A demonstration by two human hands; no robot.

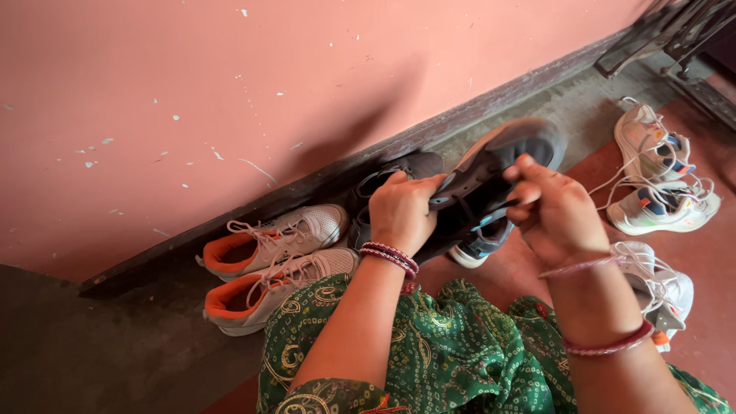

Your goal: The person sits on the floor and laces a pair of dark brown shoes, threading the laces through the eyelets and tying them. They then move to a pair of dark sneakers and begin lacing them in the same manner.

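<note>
A: By the wall, an orange-lined pair [268, 264] is left on the floor [115, 360]. The dark sneaker [491, 165] is held aloft, heel gripped by the left hand [400, 215].

B: Laces are pinched by the right hand [556, 211]. Light, flexible, probably best gripped at the heel.

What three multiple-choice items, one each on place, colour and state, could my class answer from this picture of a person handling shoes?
1. Where does the pair of grey shoes with orange lining lie?
A. beside the wall's base
B. on the lap
C. on a shelf

2. What colour is the shoe held up?
A. white
B. dark grey
C. red

3. How is that shoe held?
A. by both hands
B. by one hand
C. by neither hand

Answers:
1 A, they lie on the floor by the pink wall.
2 B, its upper is dark.
3 A, the left hand and right hand both grip it.
</note>
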